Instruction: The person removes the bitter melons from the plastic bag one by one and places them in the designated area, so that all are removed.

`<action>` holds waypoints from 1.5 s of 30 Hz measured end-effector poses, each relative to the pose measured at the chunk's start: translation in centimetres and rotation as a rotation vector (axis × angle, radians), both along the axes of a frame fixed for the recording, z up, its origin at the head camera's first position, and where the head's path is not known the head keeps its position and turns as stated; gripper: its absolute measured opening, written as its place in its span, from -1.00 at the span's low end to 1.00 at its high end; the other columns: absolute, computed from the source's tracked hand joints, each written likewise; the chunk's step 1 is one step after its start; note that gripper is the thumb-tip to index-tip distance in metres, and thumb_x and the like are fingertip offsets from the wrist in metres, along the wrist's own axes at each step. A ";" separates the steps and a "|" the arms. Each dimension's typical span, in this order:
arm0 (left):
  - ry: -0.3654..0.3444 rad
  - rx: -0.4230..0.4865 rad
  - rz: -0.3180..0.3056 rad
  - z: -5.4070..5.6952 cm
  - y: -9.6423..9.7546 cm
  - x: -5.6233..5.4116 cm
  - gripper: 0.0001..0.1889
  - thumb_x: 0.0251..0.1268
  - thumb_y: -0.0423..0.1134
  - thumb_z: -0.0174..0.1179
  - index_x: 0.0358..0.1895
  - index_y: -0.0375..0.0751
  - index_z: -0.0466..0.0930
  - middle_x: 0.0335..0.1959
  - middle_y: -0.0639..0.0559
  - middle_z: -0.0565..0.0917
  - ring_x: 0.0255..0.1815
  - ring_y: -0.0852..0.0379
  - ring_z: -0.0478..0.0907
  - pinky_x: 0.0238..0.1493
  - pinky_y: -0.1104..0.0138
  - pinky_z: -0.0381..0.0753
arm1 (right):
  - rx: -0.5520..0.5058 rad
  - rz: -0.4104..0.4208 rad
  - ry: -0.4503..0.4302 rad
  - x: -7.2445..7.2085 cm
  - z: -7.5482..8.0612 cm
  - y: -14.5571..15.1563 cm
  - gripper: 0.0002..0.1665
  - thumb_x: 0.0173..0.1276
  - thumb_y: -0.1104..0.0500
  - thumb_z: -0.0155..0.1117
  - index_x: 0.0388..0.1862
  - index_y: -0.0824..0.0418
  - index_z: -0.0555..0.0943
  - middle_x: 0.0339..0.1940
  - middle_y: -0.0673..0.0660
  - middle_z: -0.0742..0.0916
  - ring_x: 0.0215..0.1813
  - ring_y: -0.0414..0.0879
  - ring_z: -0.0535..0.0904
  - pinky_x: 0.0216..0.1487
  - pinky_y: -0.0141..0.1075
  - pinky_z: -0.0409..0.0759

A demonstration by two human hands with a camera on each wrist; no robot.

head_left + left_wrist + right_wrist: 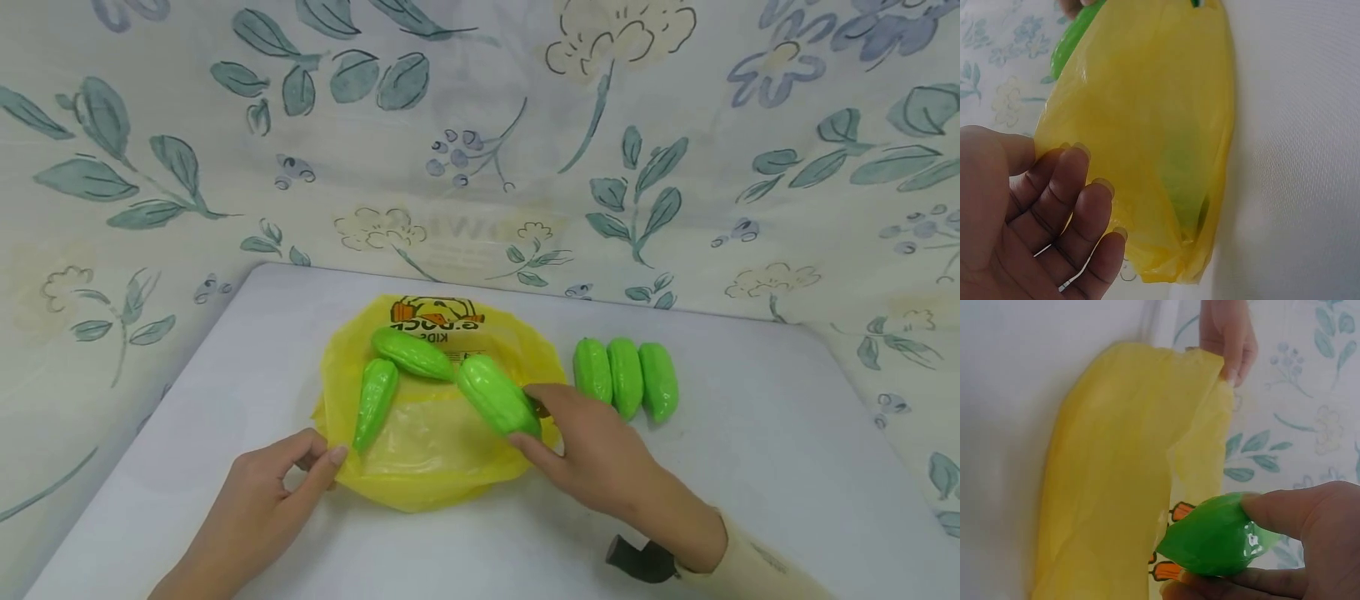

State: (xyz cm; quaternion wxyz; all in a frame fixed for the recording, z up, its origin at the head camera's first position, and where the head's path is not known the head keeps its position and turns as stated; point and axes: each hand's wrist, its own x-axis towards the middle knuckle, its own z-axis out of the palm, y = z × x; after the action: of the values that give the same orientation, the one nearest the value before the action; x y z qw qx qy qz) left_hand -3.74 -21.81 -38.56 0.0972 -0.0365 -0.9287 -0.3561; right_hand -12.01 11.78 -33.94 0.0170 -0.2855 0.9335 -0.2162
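Note:
A yellow plastic bag (420, 442) with a printed cartoon logo lies with its mouth spread wide. My left hand (273, 492) pinches the bag's near-left rim between thumb and index finger; the other fingers curl loosely, as the left wrist view shows. Two glossy green toy vegetables are in the bag, one slender (375, 404) and one plumper (412, 354). Over the bag's right part, my right hand (600, 450) grips a stubby green toy vegetable (498, 398), ridged like a cucumber, between thumb and fingers. In the right wrist view this toy vegetable (1222, 540) is beside the bag's opening.
Three more green toy vegetables (626, 379) stand side by side on the white table (750, 450), right of the bag. A floral cloth (487, 125) rises behind the table. A black strap piece (641, 560) shows under the right wrist.

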 end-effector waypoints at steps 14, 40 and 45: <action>0.010 -0.003 0.004 0.2 0.2 0.1 -0.80 0.51 -0.17 0.32 -0.36 0.12 0.57 -0.49 0.37 0.62 -0.44 0.31 0.46 -0.45 0.38 0.46 | -0.069 -0.089 0.034 0.3 0.1 3.6 -0.42 0.45 -0.05 0.47 0.29 0.23 0.59 0.02 0.01 0.75 0.00 -0.09 0.68 0.01 -0.15 0.70; 0.013 0.006 0.002 -0.1 0.3 0.0 -0.79 0.51 -0.19 0.33 -0.36 0.10 0.55 -0.48 0.37 0.62 -0.46 0.31 0.45 -0.50 0.39 0.46 | -0.071 -0.288 0.098 -0.4 0.4 9.8 -0.36 0.51 -0.06 0.39 0.32 0.36 0.52 0.03 0.24 0.78 0.00 0.16 0.75 0.04 0.14 0.67; 0.000 0.003 0.008 -0.2 0.3 -0.1 -0.79 0.51 -0.18 0.32 -0.36 0.10 0.55 -0.48 0.38 0.62 -0.46 0.31 0.45 -0.50 0.39 0.45 | -0.066 -0.320 0.073 -0.5 0.3 10.6 -0.30 0.54 -0.15 0.33 0.34 0.38 0.50 0.05 0.30 0.77 0.02 0.22 0.75 0.06 0.17 0.65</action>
State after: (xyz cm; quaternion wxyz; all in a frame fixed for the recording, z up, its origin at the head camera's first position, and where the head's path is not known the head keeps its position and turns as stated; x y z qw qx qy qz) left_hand -3.79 -21.50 -38.72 0.0988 -0.0325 -0.9283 -0.3569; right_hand -12.53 22.37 -33.68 -0.0609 -0.1414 0.9595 -0.2361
